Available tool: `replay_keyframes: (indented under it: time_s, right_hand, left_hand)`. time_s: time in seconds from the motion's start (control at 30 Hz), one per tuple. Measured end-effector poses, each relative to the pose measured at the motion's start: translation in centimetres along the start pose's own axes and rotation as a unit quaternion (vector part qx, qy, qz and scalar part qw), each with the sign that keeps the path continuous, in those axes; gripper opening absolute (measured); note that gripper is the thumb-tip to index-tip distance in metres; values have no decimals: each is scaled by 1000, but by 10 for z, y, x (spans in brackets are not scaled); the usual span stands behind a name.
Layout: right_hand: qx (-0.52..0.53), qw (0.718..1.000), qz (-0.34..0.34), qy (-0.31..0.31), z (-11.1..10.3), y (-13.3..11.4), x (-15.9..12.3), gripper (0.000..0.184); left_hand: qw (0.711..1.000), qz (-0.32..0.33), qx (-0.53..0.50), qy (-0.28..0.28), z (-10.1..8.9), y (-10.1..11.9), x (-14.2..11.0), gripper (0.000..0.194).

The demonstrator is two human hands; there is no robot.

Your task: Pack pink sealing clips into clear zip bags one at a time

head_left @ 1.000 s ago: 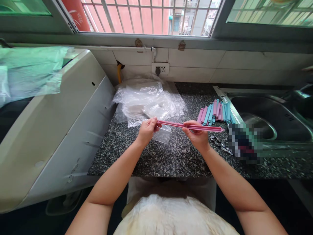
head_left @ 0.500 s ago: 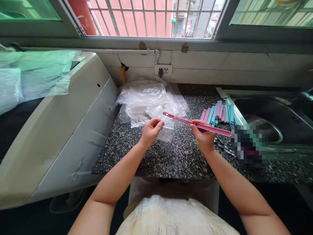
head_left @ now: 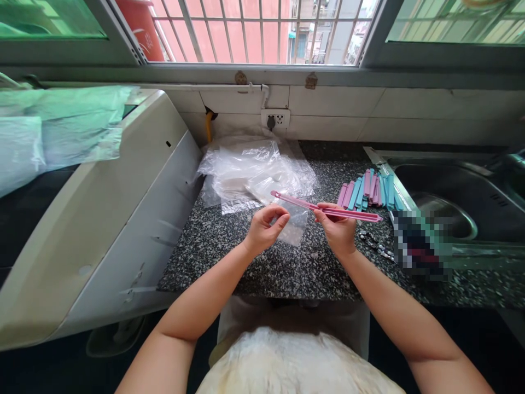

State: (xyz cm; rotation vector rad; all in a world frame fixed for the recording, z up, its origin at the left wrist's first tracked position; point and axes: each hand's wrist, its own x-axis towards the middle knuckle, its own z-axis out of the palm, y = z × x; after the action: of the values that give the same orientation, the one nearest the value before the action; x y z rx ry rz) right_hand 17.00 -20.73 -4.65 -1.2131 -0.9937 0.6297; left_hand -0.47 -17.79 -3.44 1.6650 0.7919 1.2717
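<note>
My right hand (head_left: pixel 338 230) grips a long pink bag clip (head_left: pixel 295 201), unfolded, with its two arms stretched nearly in a line to either side of the fingers. To its left, the thumb and fingers of my left hand (head_left: pixel 268 225) are pinched together on a small clear plastic bag (head_left: pixel 294 232), which hangs between my hands. The bag's upper part is hard to make out against the pile of clear plastic bags (head_left: pixel 246 169) behind it. More bag clips (head_left: pixel 367 189), pink and turquoise, lie in a heap beyond my right hand.
A speckled dark countertop (head_left: pixel 241 279) carries everything. At the right are a steel sink (head_left: pixel 447 191), a pixelated object (head_left: pixel 422 246) and a small shiny chain-like item (head_left: pixel 376 246). A large pale machine (head_left: pixel 135 219) borders the left. A wall socket (head_left: pixel 275 119) sits behind.
My left hand has moved right and slightly down, and the small bag has shifted with it. The clip's left end has dipped a little, its right end has come slightly left and up.
</note>
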Motion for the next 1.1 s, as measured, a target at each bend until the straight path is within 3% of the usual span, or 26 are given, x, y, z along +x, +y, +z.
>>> replay_keyframes:
  time_s: [0.3, 0.67, 1.1]
  right_hand:
    - [16, 1000, 12, -6, 2, -4, -4, 23]
    - [-5, 1000, 0, -16, 3, -3, -6, 22]
    - [-5, 1000, -4, -21, 4, -3, -7, 22]
  left_hand:
    - [1000, -11, 11, 4, 4, -9, 2, 21]
    - [991, 82, 108, -22, 6, -2, 3, 18]
    - [993, 70, 97, -20, 10, -4, 1, 18]
